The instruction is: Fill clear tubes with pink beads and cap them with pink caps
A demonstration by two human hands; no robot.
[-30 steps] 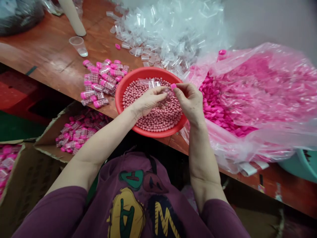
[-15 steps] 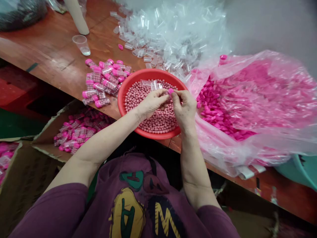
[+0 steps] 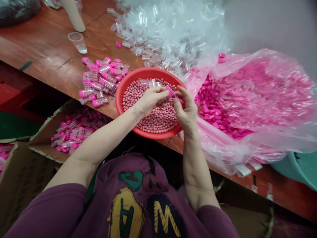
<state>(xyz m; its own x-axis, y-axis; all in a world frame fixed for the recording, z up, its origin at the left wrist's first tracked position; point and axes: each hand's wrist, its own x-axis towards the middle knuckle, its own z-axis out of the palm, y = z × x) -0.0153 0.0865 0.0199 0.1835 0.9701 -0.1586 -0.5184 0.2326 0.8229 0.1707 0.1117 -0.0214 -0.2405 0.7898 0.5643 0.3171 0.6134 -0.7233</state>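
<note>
A red basin holds many pink beads and a few clear tubes. Above the beads, my left hand is closed on a small container with a pink cap; its lower part is mostly hidden by the fingers. My right hand is just to the right, its thumb near that cap and its fingers curled around another pink cap. Filled tubes with pink caps lie in a pile left of the basin.
Clear tubes are heaped behind the basin. A plastic bag of pink caps spreads at the right. A plastic cup stands at the back left. Below the table's left edge is a cardboard box of filled tubes. A teal basin is far right.
My right hand has drawn slightly back from the cap in my left hand, its fingers lifting apart, and a second pink cap now shows in it. The view has shifted slightly.
</note>
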